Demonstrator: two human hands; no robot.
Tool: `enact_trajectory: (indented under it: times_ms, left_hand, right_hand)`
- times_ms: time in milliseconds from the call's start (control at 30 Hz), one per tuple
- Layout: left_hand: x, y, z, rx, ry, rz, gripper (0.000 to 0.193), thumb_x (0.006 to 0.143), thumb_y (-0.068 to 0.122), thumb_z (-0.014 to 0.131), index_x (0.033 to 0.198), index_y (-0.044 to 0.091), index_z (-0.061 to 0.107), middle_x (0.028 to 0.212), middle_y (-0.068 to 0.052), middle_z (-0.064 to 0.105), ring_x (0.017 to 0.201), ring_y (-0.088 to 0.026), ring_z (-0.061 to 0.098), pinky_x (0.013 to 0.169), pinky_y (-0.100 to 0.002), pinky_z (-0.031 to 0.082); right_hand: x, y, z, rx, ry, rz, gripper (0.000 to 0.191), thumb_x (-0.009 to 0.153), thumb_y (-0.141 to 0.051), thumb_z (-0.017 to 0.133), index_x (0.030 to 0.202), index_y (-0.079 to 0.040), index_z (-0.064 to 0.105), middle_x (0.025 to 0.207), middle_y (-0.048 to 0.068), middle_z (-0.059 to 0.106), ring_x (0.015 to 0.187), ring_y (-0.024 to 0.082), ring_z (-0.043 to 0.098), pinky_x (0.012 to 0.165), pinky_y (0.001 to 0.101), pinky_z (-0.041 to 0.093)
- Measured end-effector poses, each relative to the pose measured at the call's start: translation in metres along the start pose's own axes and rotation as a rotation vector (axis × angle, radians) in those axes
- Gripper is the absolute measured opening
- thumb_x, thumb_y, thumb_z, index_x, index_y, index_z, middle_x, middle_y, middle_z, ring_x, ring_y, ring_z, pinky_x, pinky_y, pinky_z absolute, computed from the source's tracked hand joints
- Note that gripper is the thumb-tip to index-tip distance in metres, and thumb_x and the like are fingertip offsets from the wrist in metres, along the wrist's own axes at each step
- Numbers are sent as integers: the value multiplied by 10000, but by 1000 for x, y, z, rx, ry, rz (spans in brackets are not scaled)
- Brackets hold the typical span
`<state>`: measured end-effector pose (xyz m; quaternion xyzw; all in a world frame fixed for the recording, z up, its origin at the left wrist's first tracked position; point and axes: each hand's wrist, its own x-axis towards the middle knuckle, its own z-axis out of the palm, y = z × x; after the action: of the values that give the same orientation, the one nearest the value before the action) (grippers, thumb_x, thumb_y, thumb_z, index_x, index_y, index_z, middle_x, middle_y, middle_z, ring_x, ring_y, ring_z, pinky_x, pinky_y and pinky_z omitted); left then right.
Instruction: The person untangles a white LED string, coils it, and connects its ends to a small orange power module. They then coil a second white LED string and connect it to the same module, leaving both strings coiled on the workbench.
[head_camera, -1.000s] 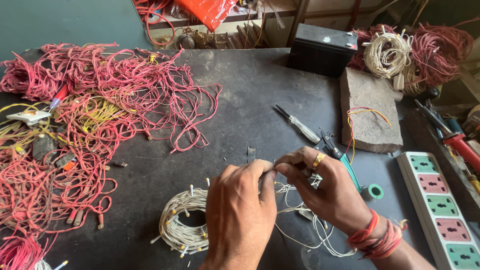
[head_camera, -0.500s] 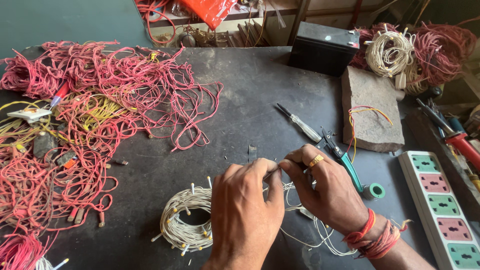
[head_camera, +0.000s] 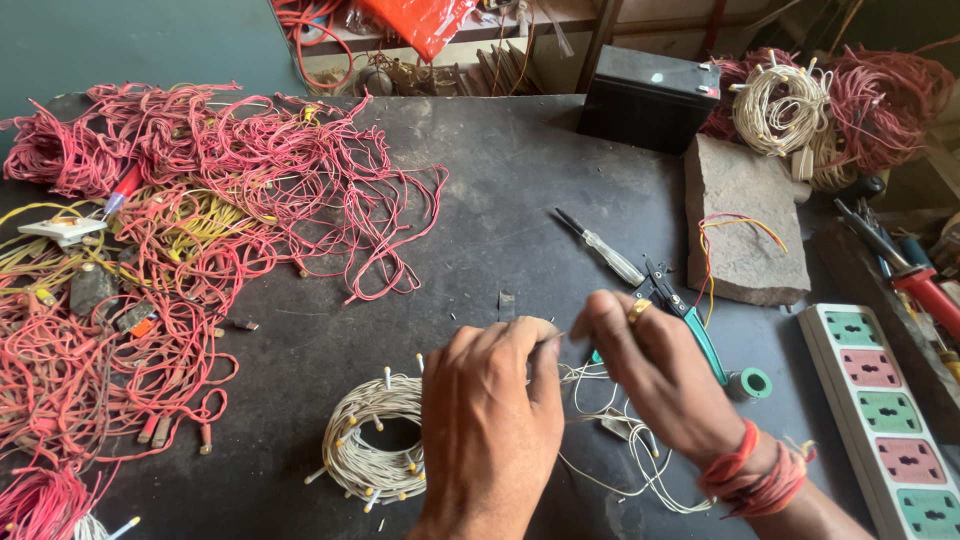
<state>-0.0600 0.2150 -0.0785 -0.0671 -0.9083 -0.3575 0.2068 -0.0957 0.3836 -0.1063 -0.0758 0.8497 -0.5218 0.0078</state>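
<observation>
Pinching a thin white wire (head_camera: 563, 338) between the fingertips of both hands, we hold it just above the dark worktable (head_camera: 500, 180). Our left hand (head_camera: 490, 420) is curled shut, thumb and forefinger closed on the wire's near end. Our right hand (head_camera: 655, 375), wearing a yellow ring and red wrist threads, meets it tip to tip and grips the same wire from the other side. Loose loops of the white wire trail beneath the right hand. Just left of the left hand lies a coil of white wire with small bulbs (head_camera: 370, 445). Beyond the right hand rest a screwdriver (head_camera: 600, 248) and a green-handled cutter (head_camera: 685, 315); a green tape roll (head_camera: 749, 383) sits just right of it. Further right lies a power strip (head_camera: 880, 415). A stone block (head_camera: 742, 220) and a black battery (head_camera: 648, 98) stand well beyond the hands. Far to the left spreads a tangle of red wires (head_camera: 200, 200)
</observation>
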Motion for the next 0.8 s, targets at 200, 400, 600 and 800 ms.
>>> enact_trajectory:
  times_ms: [200, 400, 600, 800]
  left_hand:
    - [2, -2, -2, 25, -27, -47, 76, 893, 171, 670, 903, 97, 684, 821, -44, 738, 809, -288, 654, 740, -460, 445]
    - [1, -2, 0, -72, -50, -23, 124, 886, 206, 708, 890, 84, 688, 832, -58, 733, 819, -295, 649, 766, -447, 459]
    - [-1, -2, 3, -68, -76, -5, 132, 892, 209, 705, 905, 78, 707, 798, -61, 711, 813, -290, 646, 782, -448, 451]
    - [0, 0, 1, -61, -132, -27, 142, 896, 225, 691, 887, 84, 712, 798, -54, 704, 823, -286, 637, 785, -450, 442]
  right_hand:
    - [3, -7, -6, 62, -61, -363, 292, 896, -127, 711, 1171, -32, 680, 939, 14, 721, 746, 60, 632, 624, 276, 555]
    - [2, -7, -6, -222, 36, -504, 101, 899, -34, 724, 991, -2, 699, 836, 60, 721, 677, 154, 689, 590, 306, 538]
    - [0, -9, -1, -255, 104, -581, 69, 911, -12, 695, 908, 11, 631, 791, 73, 647, 629, 206, 621, 556, 332, 472]
    - [-1, -7, 1, -303, 156, -503, 185, 928, -76, 719, 813, 6, 600, 659, 72, 537, 506, 197, 477, 478, 354, 372]
